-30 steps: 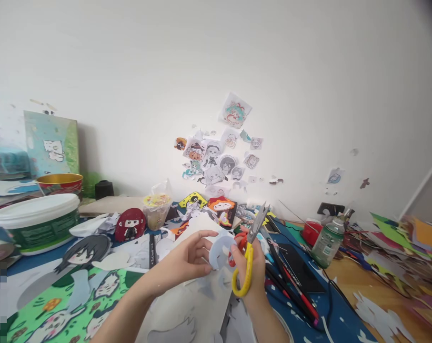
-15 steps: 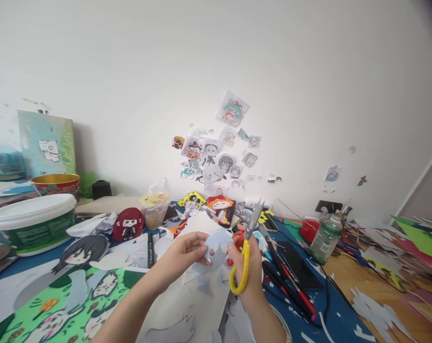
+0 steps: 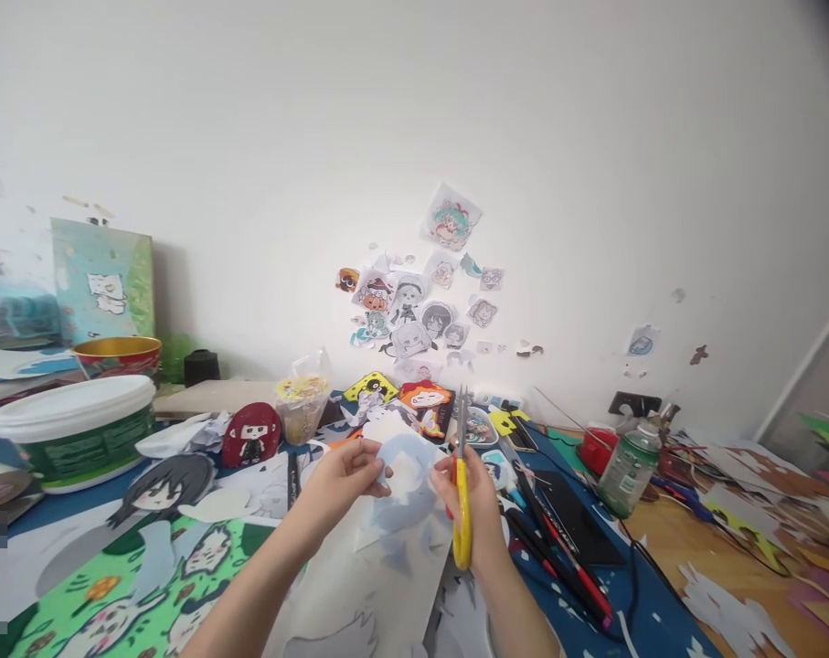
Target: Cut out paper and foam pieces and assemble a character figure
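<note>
In the middle of the head view, my left hand (image 3: 349, 477) pinches the left edge of a pale blue and white paper cutout (image 3: 404, 461). Scissors (image 3: 462, 512) with yellow and red handles hang in my right hand (image 3: 481, 503), their narrow blades pointing up and nearly closed. The fingers of that hand also reach the cutout's right edge. Below both hands lies a white sheet (image 3: 332, 585) with small blue scraps on it. A grey paper cutout (image 3: 338, 640) rests at its near end.
Left stand a white-lidded tub (image 3: 75, 429), a green decorated sheet (image 3: 126, 585) and a plastic cup (image 3: 302, 408). Right are black and red markers (image 3: 565, 567), a dark flat panel (image 3: 579, 516), a bottle (image 3: 628, 466), cables and paper scraps. Drawings (image 3: 410, 297) cover part of the wall.
The scissors have turned in my right hand from slanting right to nearly upright. The cutout has shifted slightly up and left, and its face shows a lighter patch.
</note>
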A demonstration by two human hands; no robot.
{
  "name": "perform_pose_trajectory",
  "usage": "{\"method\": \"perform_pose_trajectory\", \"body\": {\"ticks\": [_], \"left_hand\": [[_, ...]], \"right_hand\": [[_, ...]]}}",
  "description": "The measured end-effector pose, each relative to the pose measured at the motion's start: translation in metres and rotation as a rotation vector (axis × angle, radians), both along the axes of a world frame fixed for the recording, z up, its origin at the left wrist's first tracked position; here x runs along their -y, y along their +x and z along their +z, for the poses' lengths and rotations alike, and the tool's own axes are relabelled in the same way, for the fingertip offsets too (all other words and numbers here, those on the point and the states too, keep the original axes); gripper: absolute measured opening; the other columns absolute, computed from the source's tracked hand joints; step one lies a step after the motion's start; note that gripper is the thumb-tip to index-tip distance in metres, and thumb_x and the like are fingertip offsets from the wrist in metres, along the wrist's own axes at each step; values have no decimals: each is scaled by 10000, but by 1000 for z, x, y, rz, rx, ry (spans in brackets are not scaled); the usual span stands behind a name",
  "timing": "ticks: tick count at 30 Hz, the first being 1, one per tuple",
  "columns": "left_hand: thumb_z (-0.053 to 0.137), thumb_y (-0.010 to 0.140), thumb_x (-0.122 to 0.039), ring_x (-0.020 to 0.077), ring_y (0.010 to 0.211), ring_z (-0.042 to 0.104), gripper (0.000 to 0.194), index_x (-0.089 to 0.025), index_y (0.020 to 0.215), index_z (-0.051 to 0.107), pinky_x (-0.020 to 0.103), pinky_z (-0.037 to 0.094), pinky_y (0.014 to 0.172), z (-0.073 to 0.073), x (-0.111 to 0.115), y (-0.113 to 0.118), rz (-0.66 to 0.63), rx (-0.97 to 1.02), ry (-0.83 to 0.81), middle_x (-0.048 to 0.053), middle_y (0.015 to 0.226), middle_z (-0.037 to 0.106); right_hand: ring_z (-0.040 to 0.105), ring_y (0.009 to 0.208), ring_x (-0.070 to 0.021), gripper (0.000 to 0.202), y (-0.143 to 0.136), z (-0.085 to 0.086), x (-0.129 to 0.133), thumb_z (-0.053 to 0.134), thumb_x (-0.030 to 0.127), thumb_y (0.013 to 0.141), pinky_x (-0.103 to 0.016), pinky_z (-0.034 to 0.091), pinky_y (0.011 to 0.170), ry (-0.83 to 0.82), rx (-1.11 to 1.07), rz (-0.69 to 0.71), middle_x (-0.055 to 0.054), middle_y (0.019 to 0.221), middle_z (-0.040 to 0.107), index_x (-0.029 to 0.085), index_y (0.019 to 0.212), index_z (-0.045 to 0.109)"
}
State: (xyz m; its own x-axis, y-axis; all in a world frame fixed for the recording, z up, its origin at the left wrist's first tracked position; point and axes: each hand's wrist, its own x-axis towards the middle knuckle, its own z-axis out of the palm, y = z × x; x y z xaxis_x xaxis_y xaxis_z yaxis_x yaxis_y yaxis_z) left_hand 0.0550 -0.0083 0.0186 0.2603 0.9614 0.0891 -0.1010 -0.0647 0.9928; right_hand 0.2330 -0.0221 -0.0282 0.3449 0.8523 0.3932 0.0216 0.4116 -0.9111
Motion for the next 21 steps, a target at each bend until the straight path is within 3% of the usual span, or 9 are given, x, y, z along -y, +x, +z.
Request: {"method": "perform_pose_trajectory", "body": {"ticks": [3,8,15,21], "left_hand": [[674,630,-397,162,610,626,318,-148,806,582,347,517,700,-1,2,3,-95,-28,22,20,694,643],[660,655,-378,148,594,600,264,-163,785,581,309,495,657,-2,4,5,-167,-77,4,15,689,643],[532,779,-427,122,601,582,280,-184,913,571,277,462,649,-8,5,9,-316,357,-144,20,741,635],[651,691,-391,112,541,538,284,-173,852,567,249,416,591,-19,8,21,-292,19,-4,-31,618,593]], "right_hand": [[559,628,-132,532,-7,4,6,733,316,592,-202,446,487,-59,-51,53,9,777,582,199,1065,519],[486,460,-82,494,-13,19,14,718,280,560,-184,399,387,-134,-200,67,56,665,524,192,1006,525],[497,465,-74,411,-15,15,12,686,255,590,-177,411,413,-65,-231,5,61,656,530,203,968,532],[523,487,-91,387,-20,19,18,670,255,596,-188,426,430,-45,-170,-65,45,665,557,198,958,547]]}}
